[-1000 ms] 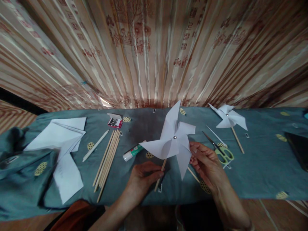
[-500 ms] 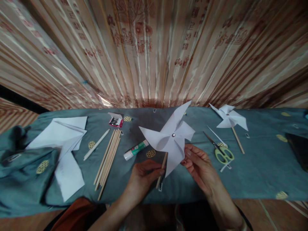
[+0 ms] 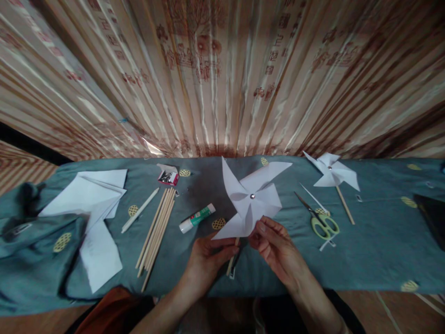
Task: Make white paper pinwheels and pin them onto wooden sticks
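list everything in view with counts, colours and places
held pinwheel: one, white, centre
second pinwheel: one, white, back right
scissors: one pair, green handles, centre right
thin strips: at least two, white, by scissors
glue stick: one, green and white, centre left
wooden sticks: several, pale, left of glue stick
slim rod: one, white, left of wooden sticks
open box: one, red and white, behind wooden sticks
paper sheets: several, white, left
dark object: one, black, right edge
bar: one, black, left edge
cloth: at least one, greenish, beneath
curtain: one, beige and red, back
floor: one, brown, bottom corners
clothing: count unclear, orange and black, bottom
left hand: one, on held pinwheel's stick
right hand: one, on held pinwheel's blade
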Demonstrator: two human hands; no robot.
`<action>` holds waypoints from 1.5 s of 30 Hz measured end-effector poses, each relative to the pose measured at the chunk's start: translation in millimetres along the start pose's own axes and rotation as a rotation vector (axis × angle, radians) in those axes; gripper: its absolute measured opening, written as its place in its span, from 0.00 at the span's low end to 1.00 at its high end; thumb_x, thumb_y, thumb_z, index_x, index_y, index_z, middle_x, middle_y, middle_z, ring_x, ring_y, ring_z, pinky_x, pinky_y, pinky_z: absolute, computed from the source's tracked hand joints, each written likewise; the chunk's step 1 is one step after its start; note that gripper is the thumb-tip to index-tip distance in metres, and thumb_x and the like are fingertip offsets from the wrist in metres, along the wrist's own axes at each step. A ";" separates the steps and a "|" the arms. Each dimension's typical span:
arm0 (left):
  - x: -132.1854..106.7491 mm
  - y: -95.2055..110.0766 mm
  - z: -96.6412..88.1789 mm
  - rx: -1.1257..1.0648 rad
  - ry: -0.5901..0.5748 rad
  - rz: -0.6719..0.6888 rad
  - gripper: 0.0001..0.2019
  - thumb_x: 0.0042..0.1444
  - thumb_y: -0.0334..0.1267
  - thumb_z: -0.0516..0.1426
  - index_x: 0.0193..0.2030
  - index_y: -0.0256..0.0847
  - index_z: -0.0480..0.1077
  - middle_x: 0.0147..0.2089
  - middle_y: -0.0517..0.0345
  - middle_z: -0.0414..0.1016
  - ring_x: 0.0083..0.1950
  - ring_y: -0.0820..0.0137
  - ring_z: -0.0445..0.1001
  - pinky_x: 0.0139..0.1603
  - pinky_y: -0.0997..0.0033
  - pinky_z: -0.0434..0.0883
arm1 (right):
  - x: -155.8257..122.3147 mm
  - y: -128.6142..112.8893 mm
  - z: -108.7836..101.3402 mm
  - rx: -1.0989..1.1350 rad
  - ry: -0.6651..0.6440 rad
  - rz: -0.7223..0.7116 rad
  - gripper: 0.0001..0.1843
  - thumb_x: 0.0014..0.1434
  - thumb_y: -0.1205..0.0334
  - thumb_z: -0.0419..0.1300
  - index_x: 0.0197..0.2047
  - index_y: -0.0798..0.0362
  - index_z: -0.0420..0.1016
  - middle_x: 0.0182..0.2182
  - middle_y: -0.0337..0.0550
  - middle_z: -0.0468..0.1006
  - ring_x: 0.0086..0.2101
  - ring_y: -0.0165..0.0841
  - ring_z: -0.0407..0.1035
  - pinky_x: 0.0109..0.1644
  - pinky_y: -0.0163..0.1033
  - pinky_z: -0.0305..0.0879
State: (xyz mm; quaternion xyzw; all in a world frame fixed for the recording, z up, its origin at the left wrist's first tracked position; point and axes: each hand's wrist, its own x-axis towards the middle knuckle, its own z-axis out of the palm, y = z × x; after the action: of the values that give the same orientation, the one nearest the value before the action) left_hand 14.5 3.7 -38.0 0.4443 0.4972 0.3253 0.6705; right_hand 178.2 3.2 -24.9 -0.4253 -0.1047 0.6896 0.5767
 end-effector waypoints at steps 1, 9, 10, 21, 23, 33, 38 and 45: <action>0.0 1.5 -0.1 0.009 -0.015 0.001 0.13 0.46 0.46 0.66 0.34 0.38 0.82 0.37 0.51 0.83 0.41 0.59 0.77 0.48 0.62 0.71 | -0.8 0.7 0.9 -0.030 -0.024 -0.002 0.13 0.35 0.58 0.78 0.25 0.49 0.82 0.21 0.37 0.80 0.23 0.26 0.70 0.25 0.28 0.65; 1.2 6.4 -7.0 -0.003 0.004 0.030 0.10 0.47 0.44 0.65 0.32 0.40 0.82 0.34 0.52 0.83 0.39 0.61 0.77 0.46 0.65 0.71 | -20.2 -20.9 -7.1 -0.390 -0.354 0.038 0.15 0.48 0.49 0.71 0.30 0.53 0.83 0.22 0.43 0.79 0.19 0.25 0.63 0.23 0.31 0.58; 1.4 5.6 -8.0 -0.010 0.029 0.025 0.10 0.46 0.43 0.66 0.32 0.40 0.82 0.34 0.52 0.83 0.39 0.61 0.77 0.45 0.66 0.70 | -21.5 -27.6 -11.5 -0.387 -0.374 0.034 0.16 0.48 0.48 0.71 0.29 0.54 0.83 0.21 0.43 0.79 0.18 0.25 0.62 0.21 0.31 0.57; -4.0 10.4 -10.5 0.094 -0.093 -0.078 0.13 0.45 0.47 0.65 0.31 0.40 0.82 0.30 0.53 0.78 0.35 0.65 0.72 0.36 0.70 0.65 | 5.7 -52.4 -41.6 -0.333 0.105 -0.339 0.21 0.46 0.46 0.71 0.41 0.48 0.83 0.42 0.47 0.82 0.37 0.35 0.74 0.36 0.35 0.72; -5.5 10.0 -9.8 0.093 -0.109 -0.094 0.13 0.44 0.48 0.65 0.31 0.40 0.82 0.31 0.53 0.77 0.35 0.65 0.72 0.36 0.70 0.65 | 7.3 -47.8 -40.7 -0.343 0.036 -0.303 0.22 0.48 0.43 0.70 0.42 0.48 0.82 0.40 0.47 0.83 0.36 0.36 0.75 0.37 0.37 0.73; -7.5 5.4 -12.2 0.047 -0.103 -0.092 0.09 0.44 0.42 0.65 0.30 0.40 0.82 0.31 0.53 0.78 0.34 0.68 0.72 0.36 0.72 0.65 | 9.4 -38.2 -36.4 -0.287 0.062 -0.205 0.18 0.39 0.53 0.76 0.34 0.50 0.83 0.28 0.41 0.83 0.26 0.31 0.74 0.30 0.33 0.73; -7.3 5.3 -13.3 0.049 -0.083 -0.068 0.08 0.45 0.42 0.65 0.30 0.41 0.82 0.30 0.54 0.77 0.33 0.68 0.72 0.35 0.72 0.65 | 8.0 -36.6 -31.8 -0.235 0.066 -0.165 0.18 0.36 0.56 0.78 0.32 0.51 0.83 0.24 0.38 0.81 0.20 0.25 0.70 0.24 0.29 0.70; -5.5 7.4 -12.0 0.058 -0.075 -0.071 0.09 0.44 0.42 0.65 0.29 0.40 0.82 0.29 0.55 0.76 0.32 0.69 0.70 0.34 0.72 0.64 | 7.1 -30.2 -28.4 -0.103 0.057 -0.054 0.18 0.34 0.59 0.79 0.31 0.51 0.83 0.22 0.37 0.81 0.20 0.26 0.71 0.25 0.30 0.71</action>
State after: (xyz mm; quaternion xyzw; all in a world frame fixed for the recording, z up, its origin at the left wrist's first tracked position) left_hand 1.4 5.1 -30.5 0.4576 0.4965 0.2700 0.6864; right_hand 219.8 9.1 -26.6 -0.4711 -0.1349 0.6551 0.5751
